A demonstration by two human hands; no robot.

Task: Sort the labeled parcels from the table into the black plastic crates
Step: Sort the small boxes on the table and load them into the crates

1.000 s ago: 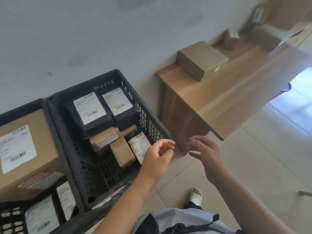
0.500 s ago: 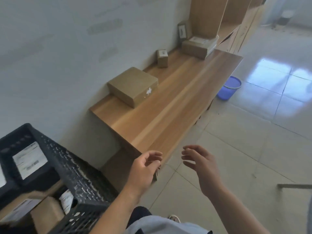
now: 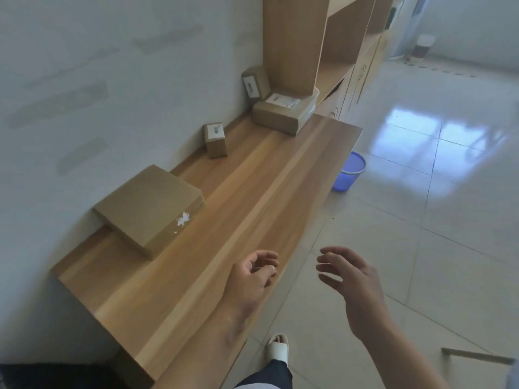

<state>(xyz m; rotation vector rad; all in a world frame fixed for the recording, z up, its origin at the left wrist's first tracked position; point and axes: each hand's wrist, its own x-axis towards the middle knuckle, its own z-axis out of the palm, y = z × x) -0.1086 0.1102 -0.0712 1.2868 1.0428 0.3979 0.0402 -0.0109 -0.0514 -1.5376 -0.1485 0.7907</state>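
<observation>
Both my left hand (image 3: 254, 272) and right hand (image 3: 352, 276) hang loose, empty — I'd flank the flat parcel (image 3: 150, 209) (nearest) squarely.

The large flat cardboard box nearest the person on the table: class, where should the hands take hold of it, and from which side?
The large flat box lies flat near the wall, too broad for one hand. Probably best to grip its two opposite short sides, left hand and right hand coming from the open table edge, since the wall blocks the far side.
</observation>
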